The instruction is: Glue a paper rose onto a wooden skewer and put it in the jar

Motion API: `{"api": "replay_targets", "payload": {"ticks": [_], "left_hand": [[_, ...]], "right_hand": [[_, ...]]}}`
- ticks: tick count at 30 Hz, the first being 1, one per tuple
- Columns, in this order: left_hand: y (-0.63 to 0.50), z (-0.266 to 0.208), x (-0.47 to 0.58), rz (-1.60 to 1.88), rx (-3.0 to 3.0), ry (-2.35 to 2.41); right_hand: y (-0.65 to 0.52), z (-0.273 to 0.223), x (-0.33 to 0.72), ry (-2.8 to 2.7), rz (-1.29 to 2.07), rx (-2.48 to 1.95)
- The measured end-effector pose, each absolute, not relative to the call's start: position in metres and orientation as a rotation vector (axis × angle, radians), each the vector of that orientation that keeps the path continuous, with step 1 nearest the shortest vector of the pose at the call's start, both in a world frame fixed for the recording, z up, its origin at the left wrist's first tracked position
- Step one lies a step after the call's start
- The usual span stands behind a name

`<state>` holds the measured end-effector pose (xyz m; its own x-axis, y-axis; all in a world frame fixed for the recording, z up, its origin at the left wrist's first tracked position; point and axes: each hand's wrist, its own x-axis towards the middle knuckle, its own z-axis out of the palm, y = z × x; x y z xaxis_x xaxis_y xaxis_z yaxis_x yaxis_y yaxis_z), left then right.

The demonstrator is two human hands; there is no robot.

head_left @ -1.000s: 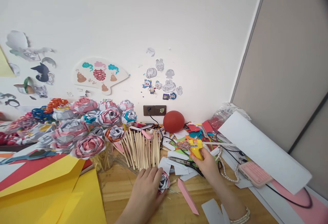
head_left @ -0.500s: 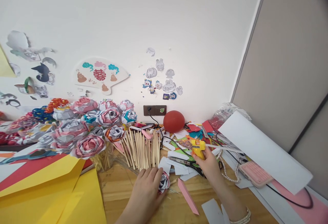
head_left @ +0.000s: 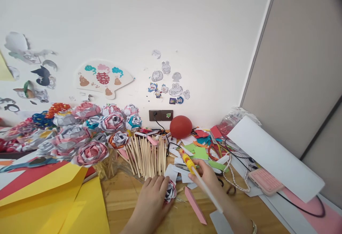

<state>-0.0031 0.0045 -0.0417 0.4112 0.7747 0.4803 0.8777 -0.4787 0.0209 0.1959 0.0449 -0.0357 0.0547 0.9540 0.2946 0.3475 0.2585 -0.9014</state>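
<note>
My left hand (head_left: 153, 198) is closed around a small paper flower (head_left: 170, 192) in white, pink and dark tones, low over the wooden table. Part of the flower is hidden behind my fingers. In my right hand (head_left: 206, 177) is a yellow hot glue gun (head_left: 188, 161), its nozzle pointing away toward the wall. A long white glue stick (head_left: 208, 191) juts from its back end toward me. A folded pink paper strip (head_left: 196, 205) lies on the table between my forearms. Just beyond my left hand lies a row of wooden sticks (head_left: 148, 155).
Finished paper flowers (head_left: 93, 152) crowd the left side behind yellow paper (head_left: 88, 205). A red balloon (head_left: 181, 127) rests by the wall. Paper scraps (head_left: 200, 153), scissors (head_left: 213, 150) and a bead string (head_left: 237, 184) clutter the right. A black cord (head_left: 167, 139) runs from the socket.
My right hand has drawn the glue gun left and toward me, turning it so the nozzle points away and the glue stick points back. My left hand stays on the paper flower.
</note>
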Motion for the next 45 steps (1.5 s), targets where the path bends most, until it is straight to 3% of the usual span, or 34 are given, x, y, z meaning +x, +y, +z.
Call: {"api": "replay_targets", "payload": {"ticks": [11, 26, 45], "left_hand": [[0.006, -0.044, -0.002, -0.637, -2.418, -1.415], [0.005, -0.043, -0.003, -0.627, -2.499, -1.55], [0.004, -0.044, -0.003, -0.778, -2.453, -1.286]], "right_hand": [[0.031, -0.047, 0.173, -1.458, 1.072, -1.028], [0.023, -0.051, 0.164, -1.616, 0.425, -1.094], [0.037, -0.054, 0.177, -1.466, 0.516, -1.273]]}}
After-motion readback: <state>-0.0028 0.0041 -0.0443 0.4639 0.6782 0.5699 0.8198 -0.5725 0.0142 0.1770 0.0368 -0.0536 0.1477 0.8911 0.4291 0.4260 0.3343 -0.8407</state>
